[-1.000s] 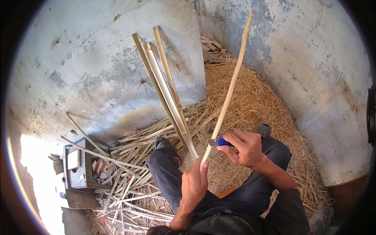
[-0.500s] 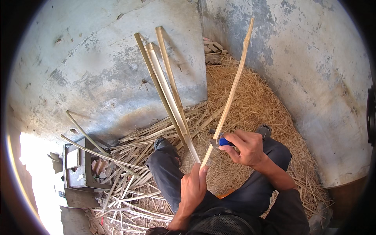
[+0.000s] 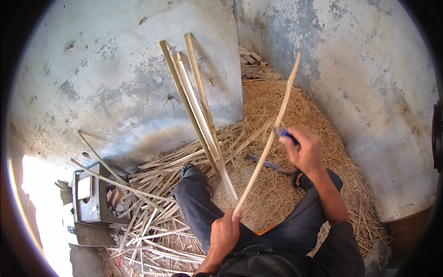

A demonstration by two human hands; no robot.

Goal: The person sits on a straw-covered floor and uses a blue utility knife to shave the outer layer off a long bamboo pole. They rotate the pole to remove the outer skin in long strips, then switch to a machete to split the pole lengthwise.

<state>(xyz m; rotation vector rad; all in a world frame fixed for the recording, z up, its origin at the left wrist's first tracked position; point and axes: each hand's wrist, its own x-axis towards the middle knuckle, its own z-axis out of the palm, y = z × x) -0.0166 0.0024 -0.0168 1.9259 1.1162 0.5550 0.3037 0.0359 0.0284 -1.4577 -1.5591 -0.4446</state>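
Observation:
My left hand (image 3: 224, 233) grips the lower end of a long pale bamboo strip (image 3: 263, 157) in front of my lap. The strip slants up and away to the right, and its far end bends slightly. In my right hand (image 3: 305, 148) is a small blue-handled knife (image 3: 287, 135), fingers closed round the handle. Its head meets the strip a little above the middle, but motion blurs the blade. Below that hand, a curved dark metal tool (image 3: 270, 164) lies on the shavings near my right foot.
Several long bamboo pieces (image 3: 198, 111) lean on the wall at left of centre. Split strips (image 3: 157, 184) litter the floor to the left, beside a grey box (image 3: 90, 213) of rubble. Straw-like shavings (image 3: 318, 124) pile up against the right wall (image 3: 369, 92).
My right hand has moved up along the strip, away from my left hand, with the knife. The strip's far end has come lower, and the curved tool on the floor shows more.

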